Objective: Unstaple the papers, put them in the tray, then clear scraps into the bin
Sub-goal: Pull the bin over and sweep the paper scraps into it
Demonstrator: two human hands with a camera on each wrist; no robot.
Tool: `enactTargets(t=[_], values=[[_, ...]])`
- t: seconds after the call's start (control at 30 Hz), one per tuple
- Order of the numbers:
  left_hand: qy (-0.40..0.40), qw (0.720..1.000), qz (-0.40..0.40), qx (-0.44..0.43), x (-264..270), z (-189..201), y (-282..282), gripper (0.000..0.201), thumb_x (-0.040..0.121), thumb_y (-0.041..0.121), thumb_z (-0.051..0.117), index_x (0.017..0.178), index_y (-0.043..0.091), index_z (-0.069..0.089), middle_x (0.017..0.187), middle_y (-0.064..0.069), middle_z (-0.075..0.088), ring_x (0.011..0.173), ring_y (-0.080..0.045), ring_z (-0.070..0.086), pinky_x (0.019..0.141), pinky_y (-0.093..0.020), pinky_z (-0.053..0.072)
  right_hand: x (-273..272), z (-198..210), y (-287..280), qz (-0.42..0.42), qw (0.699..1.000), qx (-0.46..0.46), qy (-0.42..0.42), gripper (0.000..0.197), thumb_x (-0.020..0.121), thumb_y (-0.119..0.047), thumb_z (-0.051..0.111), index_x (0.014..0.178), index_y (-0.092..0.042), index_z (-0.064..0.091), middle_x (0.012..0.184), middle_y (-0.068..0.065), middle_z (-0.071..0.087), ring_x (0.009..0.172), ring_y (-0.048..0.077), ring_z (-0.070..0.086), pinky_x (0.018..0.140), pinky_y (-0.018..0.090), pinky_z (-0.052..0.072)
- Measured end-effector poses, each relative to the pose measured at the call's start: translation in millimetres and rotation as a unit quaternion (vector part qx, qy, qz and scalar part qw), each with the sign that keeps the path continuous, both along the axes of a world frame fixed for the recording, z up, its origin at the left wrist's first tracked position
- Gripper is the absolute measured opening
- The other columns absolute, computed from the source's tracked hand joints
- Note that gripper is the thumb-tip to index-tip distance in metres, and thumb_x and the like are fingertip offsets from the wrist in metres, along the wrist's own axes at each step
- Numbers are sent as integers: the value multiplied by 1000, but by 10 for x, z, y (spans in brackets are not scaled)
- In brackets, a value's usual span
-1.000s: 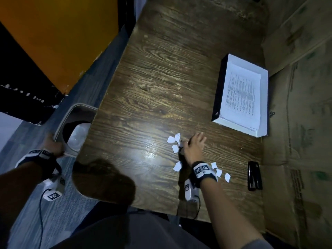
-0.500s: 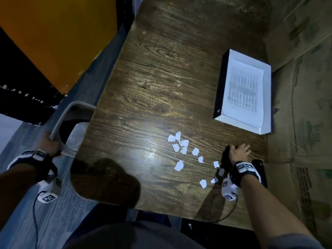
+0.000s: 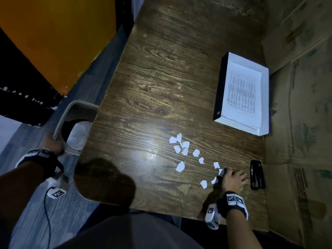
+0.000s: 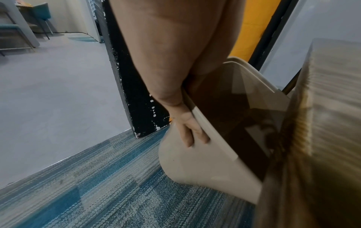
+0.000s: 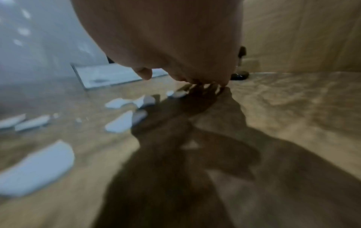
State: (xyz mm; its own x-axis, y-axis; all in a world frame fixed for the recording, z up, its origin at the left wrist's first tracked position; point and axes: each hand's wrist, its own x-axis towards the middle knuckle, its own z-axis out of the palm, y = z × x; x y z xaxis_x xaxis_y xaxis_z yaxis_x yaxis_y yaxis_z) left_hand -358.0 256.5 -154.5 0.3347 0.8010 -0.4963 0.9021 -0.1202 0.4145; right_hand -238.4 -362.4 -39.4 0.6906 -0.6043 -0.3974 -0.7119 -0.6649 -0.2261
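Note:
Several white paper scraps [image 3: 180, 166] lie scattered on the wooden table [image 3: 161, 78], from its middle toward the right. My right hand [image 3: 233, 178] rests fingertips-down on the table at the right end of the scraps, holding nothing; the blurred right wrist view shows the right hand [image 5: 195, 80] with scraps [image 5: 121, 121] to its left. My left hand [image 3: 52, 143] grips the rim of the beige bin [image 3: 79, 106], which is tucked against the table's left edge. In the left wrist view its fingers [image 4: 191, 132] curl over the bin [image 4: 195, 169]. The white tray [image 3: 264, 105] holds printed papers [image 3: 242, 94].
A black stapler [image 3: 257, 175] lies just right of my right hand. Cardboard sheets [image 3: 301, 123] wall off the table's right side. An orange panel [image 3: 53, 36] stands at the far left above blue carpet [image 4: 97, 192].
My right hand left the middle cluster of scraps and swept right, toward the stapler, then came slightly closer to the front edge. Some scraps are spread further right. The left hand keeps holding the bin.

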Motion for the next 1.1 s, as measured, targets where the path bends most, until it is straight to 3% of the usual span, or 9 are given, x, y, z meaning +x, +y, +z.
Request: enactTargets(t=[0.13, 0.27, 0.37, 0.43, 0.5, 0.57, 0.67, 0.87, 1.1], values=[[-4, 1000, 7, -3, 65, 230, -180, 18, 85, 14, 52, 102, 6, 55, 91, -31, 62, 82, -45, 64, 70, -52, 54, -156, -43, 551, 55, 998, 19, 10, 75, 90, -38, 29, 145, 11, 16, 155, 30, 11, 144, 44, 7, 118, 47, 9], [8, 1000, 9, -26, 58, 93, -184, 26, 85, 17, 53, 110, 13, 49, 101, -32, 62, 90, -49, 63, 80, -60, 54, -283, -126, 1271, 187, 980, 70, -5, 77, 91, -39, 32, 149, 1, 1, 159, 16, -9, 147, 31, -11, 119, 40, -4], [15, 999, 11, -33, 155, 253, -303, 33, 84, 11, 57, 117, 9, 52, 106, -30, 62, 95, -48, 62, 84, -55, 54, -298, -136, 1477, 274, 950, 144, -38, 71, 97, -32, 39, 151, -6, 1, 159, 6, -11, 146, 19, -17, 119, 33, -7], [16, 999, 11, -49, 218, 286, -336, 37, 87, 4, 56, 123, 2, 50, 113, -31, 59, 105, -47, 59, 91, -51, 50, -286, -75, 1326, 260, 949, 159, -81, 68, 96, -24, 44, 151, -4, 8, 160, 7, 0, 145, 13, -7, 116, 27, -3], [14, 998, 11, -66, 235, 317, -367, 39, 86, 5, 55, 125, 6, 49, 112, -29, 59, 104, -47, 59, 91, -51, 50, -313, -59, 997, 184, 971, 112, -101, 67, 95, -23, 44, 149, 0, 12, 159, 15, 7, 146, 20, 2, 117, 28, 2], [4, 998, 3, -63, 225, 277, -340, 38, 83, 8, 54, 121, 11, 50, 103, -28, 61, 94, -46, 62, 84, -55, 54, -442, -82, 587, 87, 992, 58, -72, 68, 94, -27, 41, 147, 6, 15, 158, 22, 12, 146, 34, 7, 119, 36, 8], [-3, 999, -10, -52, 289, 430, -445, 44, 86, 2, 52, 130, 4, 46, 118, -33, 58, 107, -49, 58, 92, -53, 50, -750, -109, 292, 34, 999, 20, 7, 70, 91, -35, 30, 145, 9, 19, 157, 26, 11, 145, 38, 6, 118, 40, 6], [-10, 997, -36, -67, 304, 428, -456, 44, 87, 0, 46, 132, 2, 44, 118, -39, 56, 103, -53, 59, 86, -55, 51, -845, -101, 1222, 195, 979, 53, -3, 84, 85, -48, 27, 150, 0, 3, 159, 17, -4, 147, 32, -9, 120, 40, -5], [-16, 997, -38, -63, 331, 541, -526, 47, 90, -4, 42, 136, 2, 40, 118, -39, 55, 105, -54, 57, 83, -52, 49, -446, -16, 1920, 256, 943, 198, -72, 75, 96, -29, 42, 151, -10, -4, 156, -6, -15, 142, 8, -20, 117, 28, -5]])
